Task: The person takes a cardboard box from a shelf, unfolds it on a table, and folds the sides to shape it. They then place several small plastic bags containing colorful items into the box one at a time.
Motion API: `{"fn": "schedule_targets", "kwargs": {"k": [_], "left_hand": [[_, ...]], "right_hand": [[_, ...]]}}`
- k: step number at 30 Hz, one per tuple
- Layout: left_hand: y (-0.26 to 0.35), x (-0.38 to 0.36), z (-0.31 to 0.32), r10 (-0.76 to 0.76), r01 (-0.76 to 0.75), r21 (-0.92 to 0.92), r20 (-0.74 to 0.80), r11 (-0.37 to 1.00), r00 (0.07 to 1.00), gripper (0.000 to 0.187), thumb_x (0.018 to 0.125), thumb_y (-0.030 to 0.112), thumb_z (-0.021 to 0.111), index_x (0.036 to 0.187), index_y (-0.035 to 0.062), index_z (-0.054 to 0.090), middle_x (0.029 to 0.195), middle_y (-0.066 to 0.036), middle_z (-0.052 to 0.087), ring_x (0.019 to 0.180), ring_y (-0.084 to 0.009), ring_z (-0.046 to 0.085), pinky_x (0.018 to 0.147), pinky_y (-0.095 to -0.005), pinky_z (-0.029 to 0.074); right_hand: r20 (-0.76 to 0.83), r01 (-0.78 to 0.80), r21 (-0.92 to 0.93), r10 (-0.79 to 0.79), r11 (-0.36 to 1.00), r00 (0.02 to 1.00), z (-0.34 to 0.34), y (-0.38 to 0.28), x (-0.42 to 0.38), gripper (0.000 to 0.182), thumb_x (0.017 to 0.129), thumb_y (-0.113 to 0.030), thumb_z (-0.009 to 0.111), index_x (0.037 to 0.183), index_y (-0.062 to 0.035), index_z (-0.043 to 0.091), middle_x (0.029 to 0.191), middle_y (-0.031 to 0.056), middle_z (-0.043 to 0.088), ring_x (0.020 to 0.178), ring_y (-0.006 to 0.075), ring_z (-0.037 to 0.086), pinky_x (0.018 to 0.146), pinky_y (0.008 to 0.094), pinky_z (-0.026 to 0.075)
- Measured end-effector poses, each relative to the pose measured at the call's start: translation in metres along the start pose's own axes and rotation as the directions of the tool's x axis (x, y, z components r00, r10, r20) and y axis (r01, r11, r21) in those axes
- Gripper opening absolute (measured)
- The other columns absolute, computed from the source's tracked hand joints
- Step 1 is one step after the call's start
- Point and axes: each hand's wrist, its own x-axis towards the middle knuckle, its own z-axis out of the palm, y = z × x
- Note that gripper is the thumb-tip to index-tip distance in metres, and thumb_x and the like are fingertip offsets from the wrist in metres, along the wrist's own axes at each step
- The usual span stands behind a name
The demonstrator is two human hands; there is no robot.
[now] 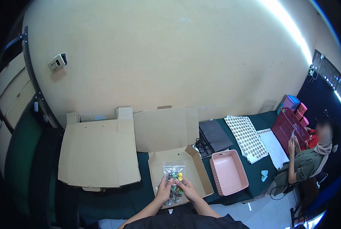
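Clear bag [174, 179] of small coloured pieces lies over the open cardboard box [195, 168] on the bench [140, 192], long axis pointing away from the person. Left hand [164, 189] and right hand [186, 188] each pinch its near edge, equally close.

Clear plastic bag [173, 182], small and flat, lay face-up inside the shallow open cardboard box [178, 171], near its front edge. Held at the lower end from both sides, pinched between left hand [163, 189] and right hand [188, 189]. Packed with tiny mixed pieces: green, dark, reddish, plus two yellow round ones near the upper right. Possibly buttons or caps; too small to tell. Upper part of the bag looked empty and see-through.
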Motion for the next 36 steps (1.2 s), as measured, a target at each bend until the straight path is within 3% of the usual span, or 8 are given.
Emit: {"fn": "schedule_targets", "kwargs": {"k": [5, 11, 15, 18, 22, 31, 33, 36], "left_hand": [[-0.004, -0.008, 0.0, -0.129, 0.129, -0.044, -0.007, 0.991, 0.992, 0.042, 0.093, 0.025, 0.039, 0.126, -0.0006, 0.033, 0.111, -0.011, 0.049, 0.101, -0.0148, 0.048, 0.086, -0.0265, 0.038], [0.027, -0.016, 0.006, -0.098, 0.091, 0.042, 0.234, 0.995, 0.967, 0.068, 0.079, 0.006, 0.062, 0.133, 0.0055, 0.02, 0.123, -0.015, 0.038, 0.11, -0.0203, 0.043, 0.093, -0.0315, 0.036], [0.037, -0.017, -0.001, 0.055, -0.146, 0.187, 0.42, 0.971, 0.906, 0.076, 0.071, 0.01, 0.072, 0.13, 0.0067, 0.024, 0.128, -0.014, 0.033, 0.113, -0.0217, 0.042, 0.091, -0.0326, 0.04], [0.021, 0.002, -0.018, -0.057, 0.076, -0.078, 0.219, 0.994, 0.974, 0.045, 0.075, 0.012, 0.068, 0.114, 0.0027, 0.045, 0.108, -0.012, 0.054, 0.095, -0.0158, 0.055, 0.079, -0.0263, 0.046], [0.016, 0.01, -0.033, -0.048, 0.04, 0.103, 0.076, 0.994, 0.996, 0.009, 0.082, 0.008, 0.059, 0.081, -0.0001, 0.061, 0.076, -0.007, 0.063, 0.078, -0.0104, 0.058, 0.071, -0.0238, 0.045], [0.023, 0.003, -0.06, -0.113, 0.099, 0.073, 0.232, 0.992, 0.966, 0.021, 0.087, 0.012, 0.052, 0.102, -0.0013, 0.058, 0.096, -0.007, 0.06, 0.093, -0.0128, 0.052, 0.085, -0.0256, 0.038], [0.019, 0.005, -0.052, 0.188, -0.185, 0.037, -0.098, 0.982, 0.977, 0.026, 0.086, 0.013, 0.053, 0.109, 0.0008, 0.049, 0.105, -0.008, 0.055, 0.098, -0.0135, 0.049, 0.086, -0.0267, 0.038], [0.031, -0.006, -0.032, 0.125, -0.138, 0.109, 0.118, 0.984, 0.985, 0.046, 0.082, 0.013, 0.06, 0.121, 0.0018, 0.04, 0.113, -0.011, 0.048, 0.111, -0.0187, 0.045, 0.091, -0.0312, 0.038]], "right_hand": [[-0.072, -0.067, 0.231, 0.085, 0.971, 0.994, -0.003, 0.003, -0.009, 0.029, 0.089, -0.019, 0.05, 0.112, -0.0009, 0.049, 0.101, 0.0048, 0.057, 0.092, 0.0106, 0.053, 0.081, 0.0235, 0.041], [-0.235, -0.008, 0.122, 0.037, 0.992, 0.971, -0.001, -0.015, -0.006, 0.02, 0.087, -0.018, 0.053, 0.098, -0.0012, 0.058, 0.088, 0.0037, 0.061, 0.081, 0.0097, 0.056, 0.075, 0.0241, 0.043], [-0.334, 0.178, 0.058, -0.149, 0.982, 0.931, -0.011, -0.017, 0.0, 0.02, 0.085, -0.017, 0.056, 0.092, 0.0006, 0.06, 0.085, 0.0068, 0.063, 0.078, 0.0103, 0.058, 0.073, 0.0232, 0.044], [-0.232, 0.117, -0.075, -0.131, 0.99, 0.964, -0.005, -0.011, -0.002, 0.018, 0.084, -0.017, 0.058, 0.088, 0.0005, 0.062, 0.079, 0.0051, 0.064, 0.074, 0.0098, 0.058, 0.07, 0.0228, 0.044], [-0.106, 0.094, -0.338, -0.137, 0.936, 0.985, 0.002, -0.013, -0.005, 0.021, 0.086, -0.019, 0.056, 0.091, 0.0006, 0.063, 0.082, 0.0049, 0.064, 0.076, 0.0079, 0.056, 0.071, 0.023, 0.043], [0.071, 0.049, -0.393, -0.022, 0.918, 0.997, -0.003, -0.012, -0.001, 0.03, 0.09, -0.023, 0.048, 0.099, 0.0028, 0.061, 0.089, 0.0066, 0.064, 0.084, 0.0097, 0.055, 0.076, 0.025, 0.043], [-0.124, 0.165, -0.292, -0.208, 0.942, 0.97, 0.005, -0.011, 0.0, 0.03, 0.09, -0.021, 0.047, 0.104, 0.0025, 0.059, 0.096, 0.0094, 0.063, 0.089, 0.0127, 0.056, 0.081, 0.0263, 0.042], [0.013, 0.381, -0.624, -0.478, 0.683, 0.878, 0.014, -0.014, -0.001, 0.029, 0.086, -0.018, 0.051, 0.111, -0.0054, 0.057, 0.104, 0.0127, 0.058, 0.099, 0.0237, 0.053, 0.089, 0.0324, 0.038]]}}
